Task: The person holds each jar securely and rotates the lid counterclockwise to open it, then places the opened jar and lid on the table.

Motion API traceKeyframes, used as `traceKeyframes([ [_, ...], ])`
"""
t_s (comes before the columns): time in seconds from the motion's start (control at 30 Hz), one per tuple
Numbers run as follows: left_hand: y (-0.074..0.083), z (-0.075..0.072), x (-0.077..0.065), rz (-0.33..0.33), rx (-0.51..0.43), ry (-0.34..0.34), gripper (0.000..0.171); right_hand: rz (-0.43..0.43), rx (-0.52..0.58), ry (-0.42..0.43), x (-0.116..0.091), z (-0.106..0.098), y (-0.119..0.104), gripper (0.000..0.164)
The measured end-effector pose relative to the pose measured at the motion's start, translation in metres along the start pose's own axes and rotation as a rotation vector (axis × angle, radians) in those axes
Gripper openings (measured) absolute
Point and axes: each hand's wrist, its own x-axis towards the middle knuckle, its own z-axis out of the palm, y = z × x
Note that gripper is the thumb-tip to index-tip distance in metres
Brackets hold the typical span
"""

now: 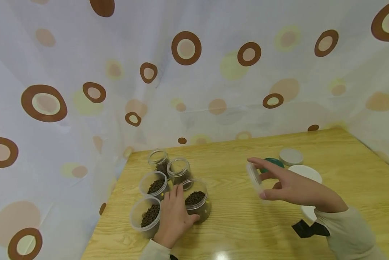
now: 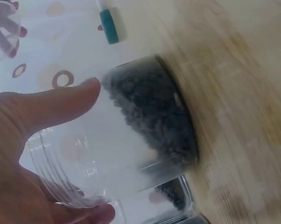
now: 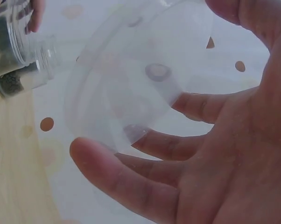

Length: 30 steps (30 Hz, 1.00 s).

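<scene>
My left hand (image 1: pixel 176 216) grips a clear jar (image 1: pixel 203 212) partly filled with dark brown pellets. In the left wrist view, thumb and fingers go round opposite sides of this jar (image 2: pixel 152 109), near its threaded mouth. The jar's top is uncovered. To the right, above the table, my right hand (image 1: pixel 286 186) holds a clear round lid (image 1: pixel 253 177) by its edge, tilted almost upright. In the right wrist view the see-through lid (image 3: pixel 117 88) lies between thumb and fingers. The lid is well apart from the jar.
Two clear plastic tubs (image 1: pixel 135 216) of pellets stand left of my left hand. Two threaded jars (image 1: pixel 178 169) with dark contents are behind it. Beyond my right hand lie a green lid (image 1: pixel 273 162), a greyish lid (image 1: pixel 291 156) and white lids (image 1: pixel 309 174). A patterned curtain (image 1: pixel 214 83) hangs behind the wooden table (image 1: pixel 233 231).
</scene>
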Motion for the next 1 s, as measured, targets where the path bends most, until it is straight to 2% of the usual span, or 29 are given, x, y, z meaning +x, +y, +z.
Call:
traceKeyframes([
  [0.07, -0.002, -0.002, -0.002, -0.017, -0.004, 0.000, 0.111, 0.000, 0.010, -0.011, -0.002, 0.000, -0.002, 0.078],
  [0.17, -0.003, -0.006, -0.003, -0.018, -0.058, -0.004, 0.111, 0.011, 0.000, -0.025, -0.005, -0.001, -0.004, 0.079],
  [0.3, -0.001, -0.012, 0.002, 0.012, -0.096, 0.018, 0.109, 0.038, -0.014, -0.038, -0.009, -0.003, 0.000, 0.079],
  [0.37, -0.002, -0.016, 0.004, 0.001, -0.087, 0.027, 0.109, 0.048, -0.019, -0.037, -0.011, -0.005, 0.004, 0.079],
  [0.5, -0.006, -0.024, 0.005, -0.052, -0.053, 0.013, 0.111, 0.049, -0.063, 0.001, -0.018, -0.008, 0.017, 0.079],
  [0.73, -0.020, -0.035, 0.002, -0.077, -0.027, -0.011, 0.104, 0.087, -0.126, 0.035, -0.028, -0.014, 0.041, 0.082],
  [0.87, -0.026, -0.033, 0.000, -0.067, -0.021, 0.004, 0.101, 0.115, -0.153, 0.090, -0.028, -0.016, 0.052, 0.089],
  [1.0, -0.028, -0.030, -0.007, -0.040, -0.034, 0.025, 0.104, 0.180, -0.273, 0.181, -0.025, -0.016, 0.064, 0.093],
])
